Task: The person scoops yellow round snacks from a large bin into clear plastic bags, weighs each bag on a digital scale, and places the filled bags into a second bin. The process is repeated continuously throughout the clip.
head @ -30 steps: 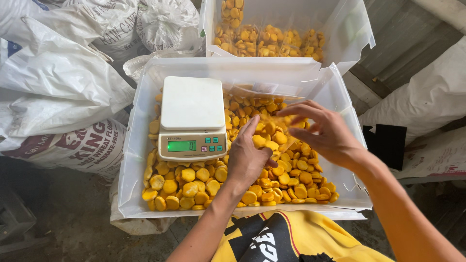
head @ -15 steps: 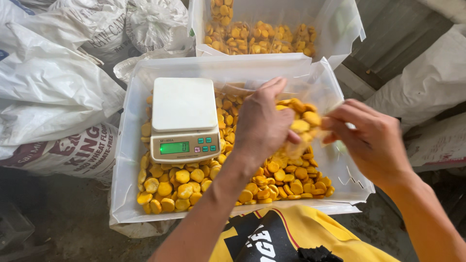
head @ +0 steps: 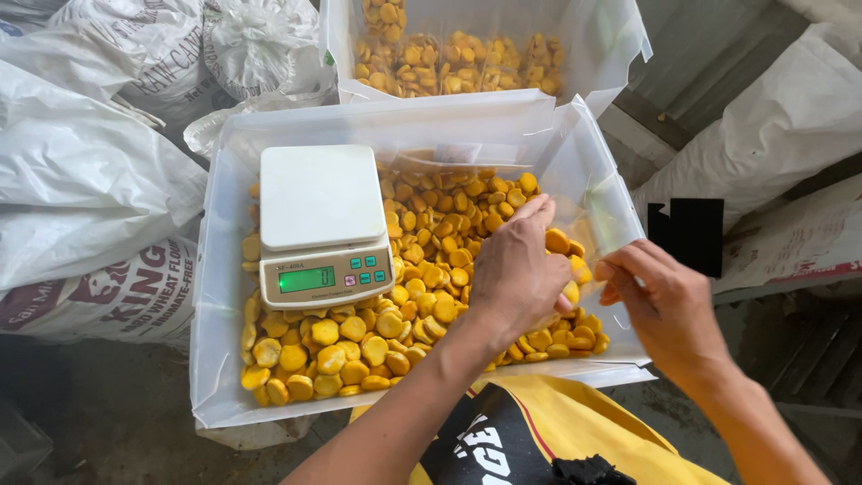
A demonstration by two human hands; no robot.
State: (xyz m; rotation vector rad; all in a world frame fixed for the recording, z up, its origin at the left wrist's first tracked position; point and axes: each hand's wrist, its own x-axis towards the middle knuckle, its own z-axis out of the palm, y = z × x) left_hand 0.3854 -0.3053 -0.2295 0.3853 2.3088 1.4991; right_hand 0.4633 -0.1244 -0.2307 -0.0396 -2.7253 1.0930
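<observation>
The left hand [head: 516, 274] cups yellow biscuits [head: 431, 269] inside a clear bag [head: 584, 193]; the right hand [head: 660, 301] pinches the bag's edge above the lined bin's [head: 215, 269] right wall.

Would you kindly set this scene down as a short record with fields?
Left hand: left hand holds yellow pieces, seemingly in a clear bag
Right hand: right hand pinches the bag's edge
Contents: yellow round pieces fill the lined near box
Scale: white digital scale rests on the pieces, green display lit
Behind: second box of similar pieces
Around: white sacks
</observation>
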